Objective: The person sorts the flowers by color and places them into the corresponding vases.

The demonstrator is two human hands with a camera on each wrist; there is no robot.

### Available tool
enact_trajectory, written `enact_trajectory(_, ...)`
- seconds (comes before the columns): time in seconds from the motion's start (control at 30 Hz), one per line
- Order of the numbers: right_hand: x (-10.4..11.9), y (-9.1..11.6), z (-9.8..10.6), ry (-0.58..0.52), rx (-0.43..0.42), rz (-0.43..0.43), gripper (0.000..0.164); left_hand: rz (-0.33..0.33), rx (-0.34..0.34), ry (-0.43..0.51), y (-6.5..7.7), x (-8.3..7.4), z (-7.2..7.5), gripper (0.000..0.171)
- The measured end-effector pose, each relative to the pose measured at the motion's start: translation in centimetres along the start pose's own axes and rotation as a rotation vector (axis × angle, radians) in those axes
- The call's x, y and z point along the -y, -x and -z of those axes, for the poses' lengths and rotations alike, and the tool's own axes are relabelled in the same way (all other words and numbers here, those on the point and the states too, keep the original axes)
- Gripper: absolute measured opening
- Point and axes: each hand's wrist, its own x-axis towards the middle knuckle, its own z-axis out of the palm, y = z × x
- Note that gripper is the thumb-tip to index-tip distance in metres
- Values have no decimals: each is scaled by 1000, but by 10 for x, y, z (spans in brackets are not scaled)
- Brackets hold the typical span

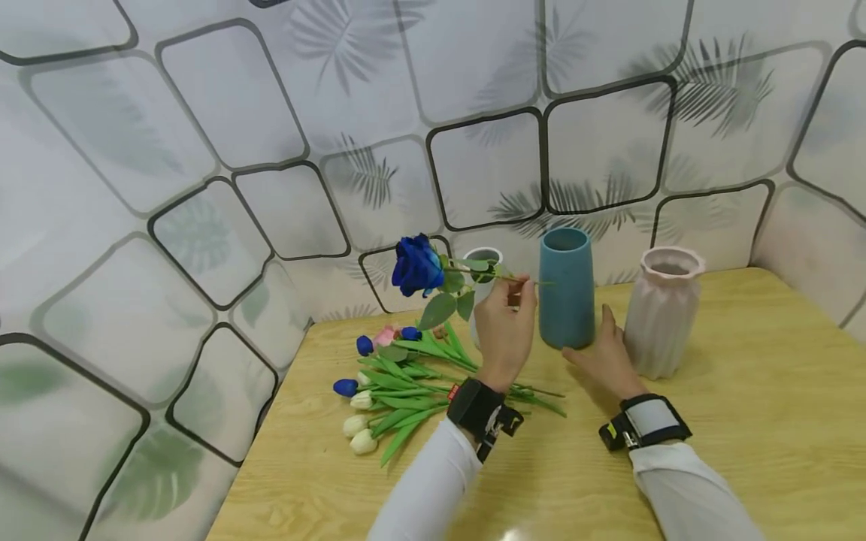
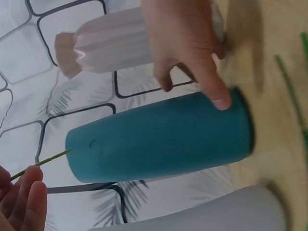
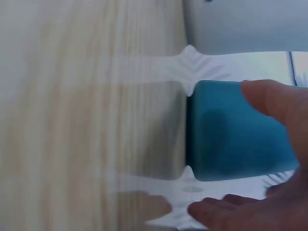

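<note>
My left hand (image 1: pixel 506 328) pinches the green stem of a blue rose (image 1: pixel 417 266) between thumb and fingers. The bloom points left, and the stem tip reaches in front of the teal vase (image 1: pixel 567 300), near its upper part. Beside the vase's base is my right hand (image 1: pixel 602 355), thumb and fingers spread around its lower right side. In the right wrist view the thumb overlaps the vase (image 3: pixel 231 139), while the other fingers stand apart from it; whether the thumb touches cannot be told. The vase stands upright.
A pinkish ribbed vase (image 1: pixel 661 323) stands right of my right hand. Behind my left hand is a white vase (image 1: pixel 482 255), partly hidden. Blue, white and pink flowers (image 1: pixel 399 383) lie on the wooden table (image 1: pixel 555 481), stems pointing right. A patterned curtain (image 1: pixel 379 180) hangs behind.
</note>
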Motion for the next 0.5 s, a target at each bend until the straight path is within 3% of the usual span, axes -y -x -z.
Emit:
enact_trajectory(0.13, -1, -10, -2, -39, -27, -12, 116, -22, 18, -52, -23, -6, -9, 22)
enact_trajectory(0.27, -2, -17, -2, -44, -45, 10, 110, -34, 43, -124, -39, -10, -20, 25)
enact_trajectory(0.5, 1, -18, -3, -62, -53, 24, 98, 10, 113, -252, -46, -8, -36, 24)
